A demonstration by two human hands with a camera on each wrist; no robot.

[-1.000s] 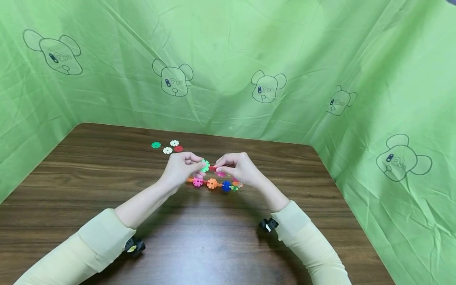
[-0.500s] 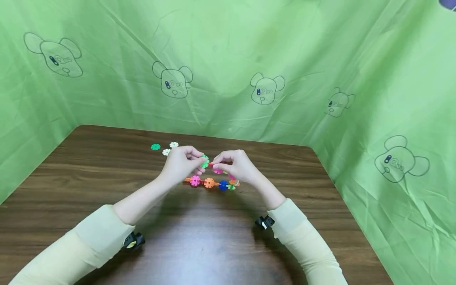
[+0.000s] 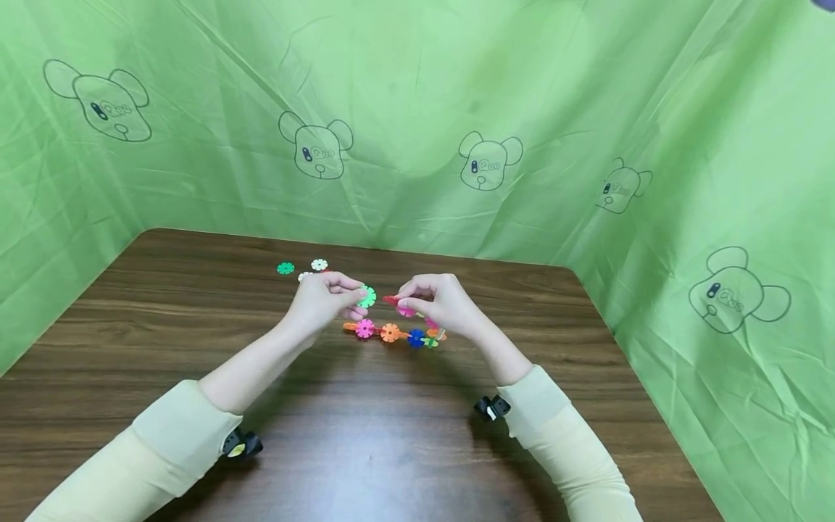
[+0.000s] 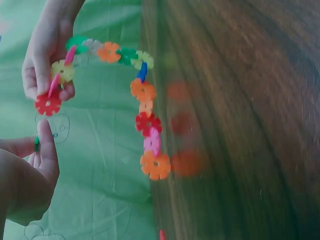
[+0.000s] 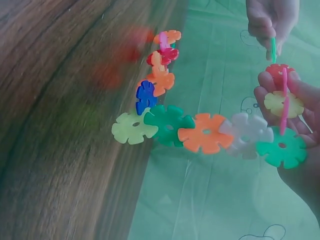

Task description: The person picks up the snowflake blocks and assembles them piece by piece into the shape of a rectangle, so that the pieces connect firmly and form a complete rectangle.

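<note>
My left hand pinches a light green notched snowflake disc between thumb and fingers. Facing it, my right hand grips the end of a chain of such discs, where a red snowflake disc sticks out. A gap separates the green disc from the red one in the head view. From the right hand the chain curves round through pink, yellow, green, white, orange and blue discs. Its other end is an orange disc. In the left wrist view the green disc shows only as a thin edge between the fingers.
Loose discs lie on the wooden table behind the left hand: a dark green disc, a white disc, another white disc and a mostly hidden red one. Green cloth with bear-head drawings surrounds the table.
Earlier the green disc was up against the red one. The left hand has since drawn it leftward, opening a gap. The right hand still holds the chain and has shifted only slightly.
</note>
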